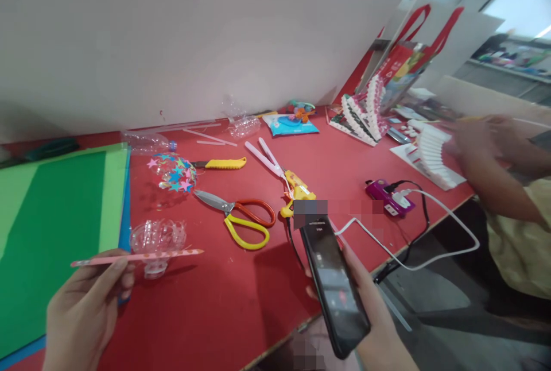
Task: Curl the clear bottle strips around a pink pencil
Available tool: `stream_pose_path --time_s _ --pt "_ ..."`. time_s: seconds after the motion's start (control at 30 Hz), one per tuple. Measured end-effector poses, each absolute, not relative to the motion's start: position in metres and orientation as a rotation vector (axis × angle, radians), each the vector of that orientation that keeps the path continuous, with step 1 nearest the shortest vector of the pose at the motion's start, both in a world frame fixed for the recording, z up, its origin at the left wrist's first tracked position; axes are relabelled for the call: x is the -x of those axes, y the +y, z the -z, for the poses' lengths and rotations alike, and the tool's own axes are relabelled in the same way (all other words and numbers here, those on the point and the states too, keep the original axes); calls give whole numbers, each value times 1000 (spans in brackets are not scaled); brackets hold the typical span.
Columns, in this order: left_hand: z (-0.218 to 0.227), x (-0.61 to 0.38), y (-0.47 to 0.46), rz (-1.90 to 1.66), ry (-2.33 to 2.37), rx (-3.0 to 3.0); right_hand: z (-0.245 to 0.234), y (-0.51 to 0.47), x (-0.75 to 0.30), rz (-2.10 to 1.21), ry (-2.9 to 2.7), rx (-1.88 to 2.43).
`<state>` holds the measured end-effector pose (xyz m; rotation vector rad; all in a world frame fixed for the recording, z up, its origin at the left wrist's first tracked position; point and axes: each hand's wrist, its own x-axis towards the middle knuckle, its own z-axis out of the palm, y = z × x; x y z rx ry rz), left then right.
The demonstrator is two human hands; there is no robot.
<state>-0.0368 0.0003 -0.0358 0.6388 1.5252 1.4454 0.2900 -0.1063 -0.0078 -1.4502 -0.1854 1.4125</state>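
Observation:
My left hand (88,296) pinches a pink pencil (163,255) between thumb and fingers, its tip pointing right. Behind the pencil stands a cut piece of clear plastic bottle (159,234). My right hand (357,279) is wrapped round a black smartphone (333,285) with a lit screen, held over the table's front edge. Scissors (241,216) with one red and one yellow handle lie open between my hands. Just beyond the phone is a yellow glue gun (298,190), touching a pale pink hair straightener (269,158). A yellow utility knife (221,163) lies by a star-covered clear plastic piece (176,173).
Green sheets (55,233) cover the table's left side. A purple power strip (391,197) with a white cable (447,265) sits at right. A blue packet (293,124) and white-pink folded model (365,109) stand at the back. Another person's arms (491,158) work over a white folded piece (433,155).

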Motion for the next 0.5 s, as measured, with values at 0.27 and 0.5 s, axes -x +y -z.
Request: stream_pose_path --time_s 0.27,0.5 --pt "27 27 -2 -1421 1482 -683 -19 -68 -246 -1811 -332 655" --pt "25 29 -1 -1373 1480 -781 -24 -86 -251 -1537 -812 1062"
